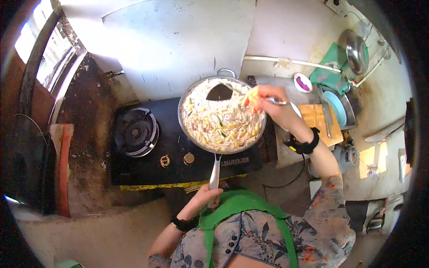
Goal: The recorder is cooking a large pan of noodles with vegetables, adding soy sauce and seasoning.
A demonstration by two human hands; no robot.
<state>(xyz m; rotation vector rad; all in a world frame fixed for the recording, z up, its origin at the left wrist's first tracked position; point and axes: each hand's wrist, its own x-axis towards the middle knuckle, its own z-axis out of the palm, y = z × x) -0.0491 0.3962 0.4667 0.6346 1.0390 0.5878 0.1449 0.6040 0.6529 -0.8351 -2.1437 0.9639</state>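
A wide metal pan (180, 115) full of noodles (204, 129) with yellow pieces and green bits sits over the right side of a black gas stove (174, 137). Its long handle points toward me, and my left hand (208, 197) is closed around it. Above the pan's right rim, my right hand (268, 102) grips a spatula by its metal handle (277, 101). What looks like its dark blade (219, 92) lies at the noodles' far side; the link between blade and handle is hard to make out.
An uncovered burner (135, 132) is on the stove's left. To the right, a wooden cutting board (311, 117) holds a cleaver (326, 115) and chopsticks. Behind are a small bowl (302, 82) with purple contents and a blue basin (335, 105). A metal lid (357, 52) hangs on the wall.
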